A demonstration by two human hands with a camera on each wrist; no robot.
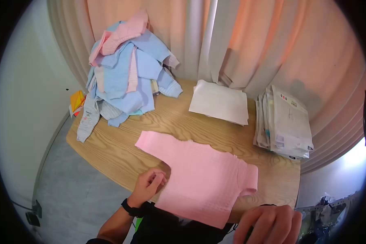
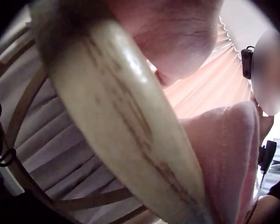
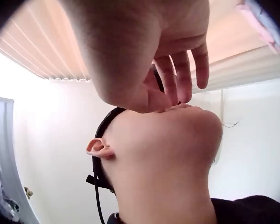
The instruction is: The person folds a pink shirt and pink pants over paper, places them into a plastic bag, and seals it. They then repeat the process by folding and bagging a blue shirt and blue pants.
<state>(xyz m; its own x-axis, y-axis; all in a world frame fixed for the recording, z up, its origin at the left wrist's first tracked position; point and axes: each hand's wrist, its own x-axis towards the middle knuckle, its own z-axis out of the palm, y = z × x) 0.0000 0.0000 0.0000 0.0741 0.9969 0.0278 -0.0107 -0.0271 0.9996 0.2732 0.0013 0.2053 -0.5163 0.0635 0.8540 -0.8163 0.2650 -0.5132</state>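
A pink knitted sweater (image 1: 199,175) lies spread on the wooden table, one sleeve stretched to the far left and the other bent down at the right. Its lower hem reaches the table's near edge, and in the left wrist view pink cloth (image 2: 224,154) hangs past that edge. At the sweater's left side rests my left hand (image 1: 148,185), fingers loosely curled, fingertips right by the cloth. My right hand (image 1: 270,223) is raised near the head camera, over the front right. The right wrist view shows its fingers (image 3: 179,74) hanging loosely with nothing between them, close before the person's face.
A heap of blue, pink and grey knitted clothes (image 1: 126,77) is piled at the back left. White sheets (image 1: 219,101) lie at the back middle, beside a stack of packaged bags (image 1: 288,122) at the right. The curtain (image 1: 268,40) borders the table's far side.
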